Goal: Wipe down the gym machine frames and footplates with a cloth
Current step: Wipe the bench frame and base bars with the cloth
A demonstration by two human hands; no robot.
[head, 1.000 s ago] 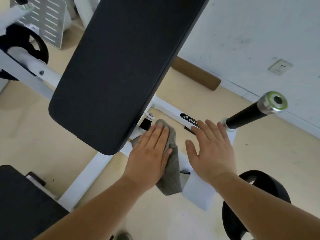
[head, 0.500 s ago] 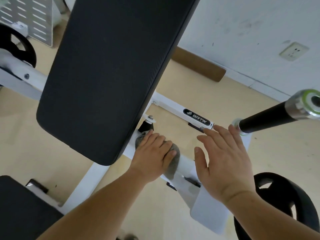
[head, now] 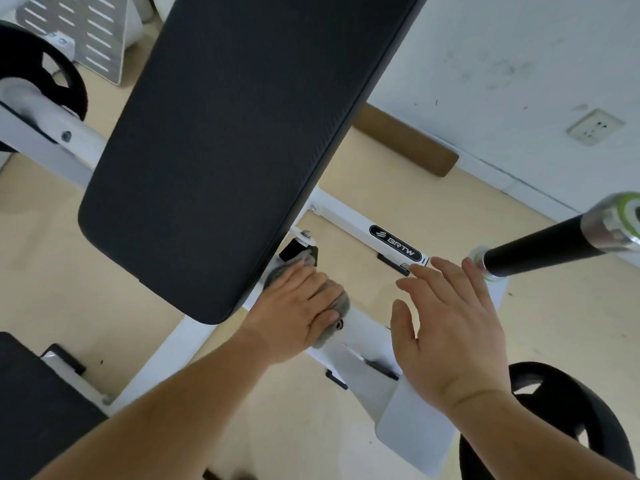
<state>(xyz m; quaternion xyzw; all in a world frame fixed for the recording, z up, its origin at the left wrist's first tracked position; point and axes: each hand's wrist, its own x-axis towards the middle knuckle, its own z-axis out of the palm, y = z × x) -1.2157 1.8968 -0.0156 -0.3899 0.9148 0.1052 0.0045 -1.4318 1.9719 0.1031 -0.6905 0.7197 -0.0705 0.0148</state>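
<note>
My left hand [head: 294, 310] grips a bunched grey cloth [head: 337, 303] and presses it on the white machine frame [head: 367, 336], just below the edge of the big black back pad [head: 225, 143]. Most of the cloth is hidden under that hand. My right hand [head: 450, 327] hovers open, fingers spread, above the frame's white bracket plate [head: 412, 431]. Its fingertips reach near the end of the white bar with the BRTW label [head: 394, 242].
A black handle bar with a silver and green end cap [head: 540, 251] juts in from the right. A black weight plate [head: 561, 427] sits at the lower right, another [head: 38, 71] at the upper left. A black seat pad [head: 31, 410] fills the lower-left corner. The white wall has a socket [head: 594, 126].
My left hand has curled round the cloth, bunched it up and slid it further under the pad's edge. My right hand has drifted slightly right, still open.
</note>
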